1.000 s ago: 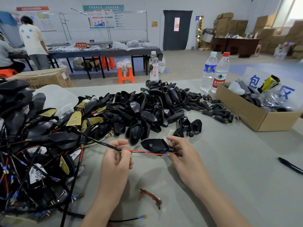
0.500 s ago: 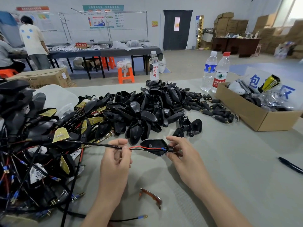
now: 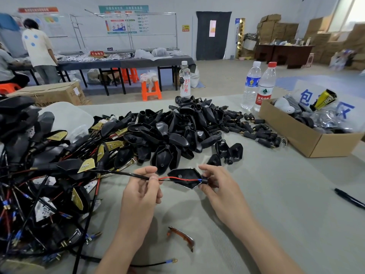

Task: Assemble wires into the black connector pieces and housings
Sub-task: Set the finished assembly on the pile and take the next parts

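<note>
Our left hand [image 3: 141, 191] pinched the black sheathed wire [image 3: 126, 174] between thumb and fingers, while our right hand [image 3: 219, 186] gripped the small black connector piece [image 3: 204, 180] at the tip of a flat black housing [image 3: 183, 177], held just above the grey table [image 3: 276, 194]. Red and black leads [image 3: 177, 178] ran from the sheath across the housing's open face to the connector. Behind our hands lay a heap of loose black housings [image 3: 177, 131], and to the left a tangle of wired assemblies [image 3: 39, 175] with gold-coloured plates. At the right edge stood an open cardboard box [image 3: 308, 139] that held a white object [image 3: 284, 107], grey striped items, a yellow-and-black packet [image 3: 325, 98] and clear plastic bags [image 3: 325, 119]; what the bags contained we could not tell. Two water bottles [image 3: 250, 86] stood upright just beside the box, and a third bottle [image 3: 185, 80] stood beyond the heap. An amber lens piece [image 3: 181, 237] lay near our wrists, and a pen [image 3: 349, 198] lay well apart to the right.
</note>
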`<state>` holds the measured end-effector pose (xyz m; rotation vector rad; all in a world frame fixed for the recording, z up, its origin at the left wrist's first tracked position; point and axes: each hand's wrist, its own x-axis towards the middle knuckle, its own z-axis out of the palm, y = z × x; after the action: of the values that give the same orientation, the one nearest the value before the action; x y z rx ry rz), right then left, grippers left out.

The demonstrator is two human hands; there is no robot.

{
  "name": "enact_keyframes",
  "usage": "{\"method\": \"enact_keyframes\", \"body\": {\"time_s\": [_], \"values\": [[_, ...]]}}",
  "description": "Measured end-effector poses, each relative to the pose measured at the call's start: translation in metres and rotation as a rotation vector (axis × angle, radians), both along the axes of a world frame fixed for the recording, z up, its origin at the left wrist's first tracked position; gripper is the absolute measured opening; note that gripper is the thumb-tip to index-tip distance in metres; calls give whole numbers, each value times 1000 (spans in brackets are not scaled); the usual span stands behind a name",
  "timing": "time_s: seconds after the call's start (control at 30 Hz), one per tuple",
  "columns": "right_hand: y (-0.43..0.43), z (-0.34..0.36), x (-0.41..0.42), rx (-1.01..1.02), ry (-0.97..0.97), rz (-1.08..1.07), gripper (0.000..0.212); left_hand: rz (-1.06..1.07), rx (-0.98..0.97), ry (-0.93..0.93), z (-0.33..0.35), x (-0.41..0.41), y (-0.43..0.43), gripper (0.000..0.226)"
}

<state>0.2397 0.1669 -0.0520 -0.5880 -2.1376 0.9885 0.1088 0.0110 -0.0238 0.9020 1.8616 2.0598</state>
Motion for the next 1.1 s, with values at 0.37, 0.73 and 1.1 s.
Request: {"method": "enact_keyframes", "body": {"time_s": [0.37, 0.73, 1.1], "values": [[-4, 5, 2, -23, -14, 24, 49, 60, -28, 19, -6, -3, 2, 7], [-7, 9, 2, 46, -64, 3, 47, 68, -125, 54, -13, -3, 4, 8], [-12, 5, -2, 21, -60, 64, 38, 30, -155, 174, -5, 3, 4, 13]]}}
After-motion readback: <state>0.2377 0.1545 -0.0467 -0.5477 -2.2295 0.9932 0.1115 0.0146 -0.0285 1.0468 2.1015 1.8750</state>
